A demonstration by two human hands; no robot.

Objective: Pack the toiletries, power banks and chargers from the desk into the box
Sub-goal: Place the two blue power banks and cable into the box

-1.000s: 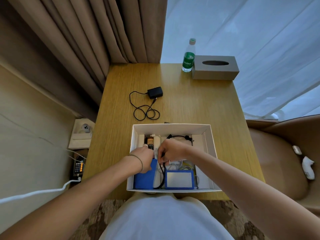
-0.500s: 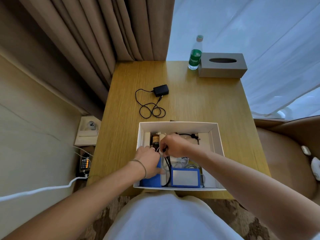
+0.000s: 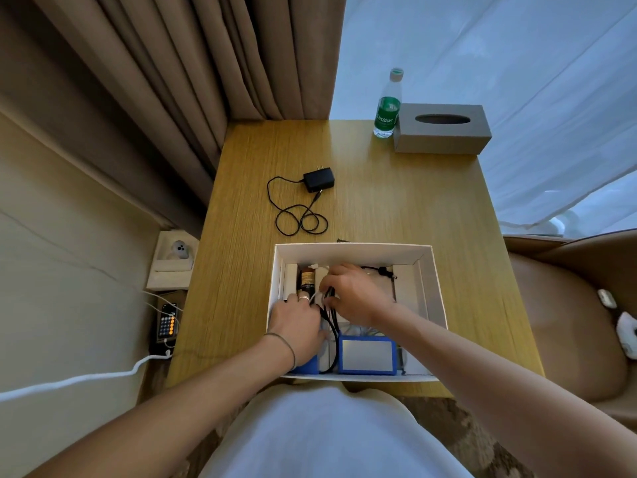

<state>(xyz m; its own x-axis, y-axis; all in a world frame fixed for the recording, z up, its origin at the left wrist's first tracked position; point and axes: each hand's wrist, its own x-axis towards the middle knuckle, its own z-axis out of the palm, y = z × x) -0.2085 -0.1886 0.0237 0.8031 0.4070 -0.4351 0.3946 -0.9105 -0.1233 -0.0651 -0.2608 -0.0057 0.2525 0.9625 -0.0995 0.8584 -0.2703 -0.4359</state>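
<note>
Standing at the near edge of the wooden desk (image 3: 396, 208), the person has both hands down inside the white box (image 3: 436, 288), which sits flush with that edge, its near wall almost over the lip. Bare wood runs open beyond the box's far wall and along both its sides; the desk's left edge meets the curtain (image 3: 193, 81) and wall, its right edge a brown armchair (image 3: 568, 322).

The right hand (image 3: 355, 294) has its fingers curled round a black cable (image 3: 330, 315) that loops down toward the near wall of the box. The left hand (image 3: 298, 322) lies knuckles up over a blue item (image 3: 306, 365) at the near left corner; its fingers bend downward, but whether they hold anything I cannot tell from here.

Inside the box, a blue-framed power bank (image 3: 366, 356) with a pale grey face lies flat against the near wall, and a small brown bottle (image 3: 306, 279) lies in the far left part, just beyond the left hand.

A black charger (image 3: 319, 179) with its thin cord in loose loops is out on the desk, well apart from the box. At the far right corner a water bottle (image 3: 387, 108) stands just beside a grey tissue box (image 3: 443, 129).
</note>
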